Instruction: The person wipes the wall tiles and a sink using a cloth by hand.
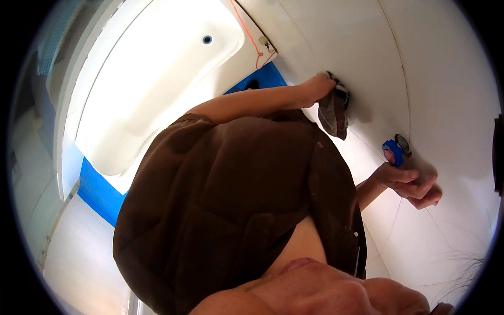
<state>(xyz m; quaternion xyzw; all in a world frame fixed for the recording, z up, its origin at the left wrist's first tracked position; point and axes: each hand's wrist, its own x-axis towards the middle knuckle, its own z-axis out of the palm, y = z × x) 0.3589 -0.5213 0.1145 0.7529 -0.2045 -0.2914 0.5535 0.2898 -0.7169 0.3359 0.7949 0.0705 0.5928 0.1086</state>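
My left hand (319,87) is closed around a bunched grey-brown cloth (332,116) with a black-and-white patterned part, held up against the white wall (374,98). The cloth's lower end hangs free. Lower on the right, my right hand (411,185) is beside the wall with its fingers curled. Whether it holds anything is hidden. Just above its wrist side is a blue ring-shaped fitting (393,152), next to a round metal disc (403,145) on the wall. I cannot tell whether the hand touches the blue fitting.
A white bathtub (169,71) with a drain hole (207,39) lies on the left. An orange cord (247,29) trails along its rim to the corner. Blue panels (96,193) show below the tub. My brown shirt (236,189) covers much of the view.
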